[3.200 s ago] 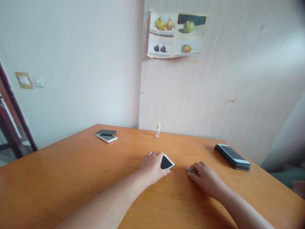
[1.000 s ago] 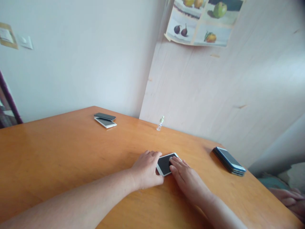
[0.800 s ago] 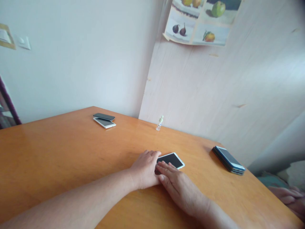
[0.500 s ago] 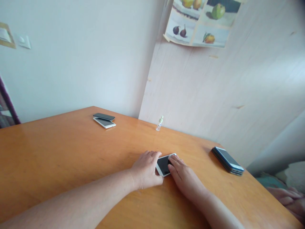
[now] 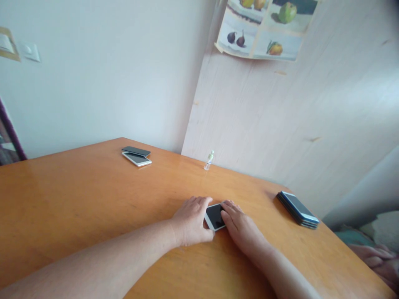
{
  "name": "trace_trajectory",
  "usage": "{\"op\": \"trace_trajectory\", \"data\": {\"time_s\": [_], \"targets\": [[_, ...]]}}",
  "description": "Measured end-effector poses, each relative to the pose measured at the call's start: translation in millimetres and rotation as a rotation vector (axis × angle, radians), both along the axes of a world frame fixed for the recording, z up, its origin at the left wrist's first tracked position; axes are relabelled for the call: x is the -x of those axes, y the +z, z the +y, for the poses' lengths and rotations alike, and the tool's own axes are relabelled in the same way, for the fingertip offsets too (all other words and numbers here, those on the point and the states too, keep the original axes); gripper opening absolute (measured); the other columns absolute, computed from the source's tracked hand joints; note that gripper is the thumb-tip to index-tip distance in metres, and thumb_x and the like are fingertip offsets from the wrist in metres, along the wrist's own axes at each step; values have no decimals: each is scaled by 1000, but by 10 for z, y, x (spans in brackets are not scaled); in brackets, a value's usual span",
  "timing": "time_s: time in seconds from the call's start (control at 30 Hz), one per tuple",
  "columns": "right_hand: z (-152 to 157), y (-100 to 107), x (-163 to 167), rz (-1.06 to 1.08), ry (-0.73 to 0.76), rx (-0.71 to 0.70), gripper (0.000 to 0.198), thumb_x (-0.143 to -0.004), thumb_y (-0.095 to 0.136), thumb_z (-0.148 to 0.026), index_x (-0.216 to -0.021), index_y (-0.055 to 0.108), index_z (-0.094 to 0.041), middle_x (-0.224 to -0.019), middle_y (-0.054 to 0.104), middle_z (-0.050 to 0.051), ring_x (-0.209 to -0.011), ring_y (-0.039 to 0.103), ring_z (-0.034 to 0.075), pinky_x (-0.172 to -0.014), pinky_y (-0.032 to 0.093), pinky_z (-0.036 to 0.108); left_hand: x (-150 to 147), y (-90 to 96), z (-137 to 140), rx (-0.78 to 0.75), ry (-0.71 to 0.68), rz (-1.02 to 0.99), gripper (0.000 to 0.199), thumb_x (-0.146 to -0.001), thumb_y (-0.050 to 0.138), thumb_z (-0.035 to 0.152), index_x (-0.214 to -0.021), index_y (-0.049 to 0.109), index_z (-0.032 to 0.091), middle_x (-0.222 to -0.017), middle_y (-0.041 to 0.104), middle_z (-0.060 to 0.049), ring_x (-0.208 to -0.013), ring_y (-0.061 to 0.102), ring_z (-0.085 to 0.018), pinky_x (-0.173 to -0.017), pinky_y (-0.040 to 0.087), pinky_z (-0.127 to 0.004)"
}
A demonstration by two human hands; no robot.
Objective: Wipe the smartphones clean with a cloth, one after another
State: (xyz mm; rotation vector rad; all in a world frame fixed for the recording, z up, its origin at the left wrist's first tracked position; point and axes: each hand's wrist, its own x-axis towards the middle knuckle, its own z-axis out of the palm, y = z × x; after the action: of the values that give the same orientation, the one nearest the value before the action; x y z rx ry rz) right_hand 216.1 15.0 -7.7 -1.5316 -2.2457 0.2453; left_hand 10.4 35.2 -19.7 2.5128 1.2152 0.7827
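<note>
On the smooth, orange-brown wooden surface [image 5: 93, 199], one flat rectangular phone [image 5: 215, 216] with dark screen lies at near middle, grasped at its left end by the left hand [image 5: 193, 220]. The right hand [image 5: 242, 227] lies over its right part; whether it grips something, I cannot tell. Far left are two overlapping phones [image 5: 137, 159]; right, one phone stack [image 5: 298, 209]; far, one transparent bottle [image 5: 209, 160].

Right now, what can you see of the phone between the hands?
The phone has a glossy-looking dark screen and white border. It lies face up, angled, on the wooden-looking table. The left hand curves around its left end; the right hand covers its right part, fingers apparently on the screen. Its back is hidden.
</note>
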Motion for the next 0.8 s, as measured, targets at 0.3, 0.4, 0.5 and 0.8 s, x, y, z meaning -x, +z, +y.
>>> {"op": "trace_trajectory", "data": {"time_s": [0.3,0.4,0.5,0.8], "targets": [[-1,17,55,36,87,16,49,-103,30,-41,-135,56,-17,-143,53,12,-138,41,24,-119,25,49,8,19,-10,16,0,-12,72,-66,68,34,-131,44,16,-124,61,-15,-114,56,-33,-98,44,-45],[165,-86,-135,-9,-122,6,49,-102,29,-39,-133,57,-13,-142,53,15,-138,42,28,-117,27,52,-1,31,-12,23,-1,5,78,-64,69,35,-135,43,13,-127,59,-17,-117,54,-35,-101,43,-47],[81,-30,-14,-5,-28,-20,45,-102,32,-37,-132,58,-15,-141,54,15,-137,43,26,-118,27,49,-3,19,-7,15,-3,-9,78,-65,69,33,-135,42,12,-125,60,-18,-116,55,-35,-100,44,-47],[-20,16,145,22,178,22,50,-103,30,-43,-141,52,-19,-148,48,12,-141,37,25,-119,25,49,-1,32,-27,34,22,-29,89,-65,68,33,-144,32,10,-124,61,-17,-114,57,-33,-100,45,-45]]}}
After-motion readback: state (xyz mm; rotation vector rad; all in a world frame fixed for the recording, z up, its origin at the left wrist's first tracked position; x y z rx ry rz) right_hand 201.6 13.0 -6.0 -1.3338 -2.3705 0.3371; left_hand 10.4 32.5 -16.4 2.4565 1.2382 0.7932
